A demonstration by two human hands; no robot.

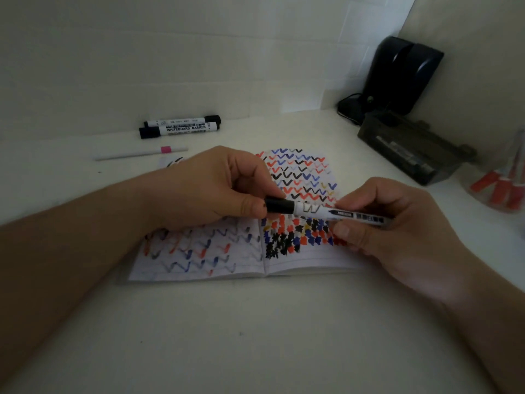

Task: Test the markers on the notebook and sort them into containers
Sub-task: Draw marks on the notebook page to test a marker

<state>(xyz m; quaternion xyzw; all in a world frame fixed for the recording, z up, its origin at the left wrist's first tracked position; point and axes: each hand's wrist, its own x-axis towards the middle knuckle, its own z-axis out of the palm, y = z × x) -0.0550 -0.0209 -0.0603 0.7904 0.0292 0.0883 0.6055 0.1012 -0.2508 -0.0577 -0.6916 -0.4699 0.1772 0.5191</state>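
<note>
both hands hold one black marker (326, 213) just above the open notebook (244, 251), and the notebook is the thing to find everything else by. the left hand (216, 191) has its fingers curled in, and its thumb and fingers pinch the black cap (279, 205) at the marker's left end. the right hand (397, 231) pinches the white body of the marker between thumb and fingers, with the other fingers curled under. the cap looks like it is on the marker, or almost on; i cannot tell if it is going on or coming off.

the notebook pages are full of little zigzags and blobs in black, red and blue. so my guess is that this marker is at the cap step: either about to be tested or just tested.

behind the notebook, to the left, lie two more black markers (180, 127) side by side, and a thin white pen with a pink band (140, 152) lies just in front of them. to the right of the notebook, well apart, sits a dark box (409, 149), and past it a clear jar (502, 183) with red markers in it.

if the cap is coming off, the next move needs a straight pull apart, then the tip down on a bare bit of page. if it is going on, it needs a firm push till it sits tight, then a reach right to the dark box, where black ones seem to go.
</note>
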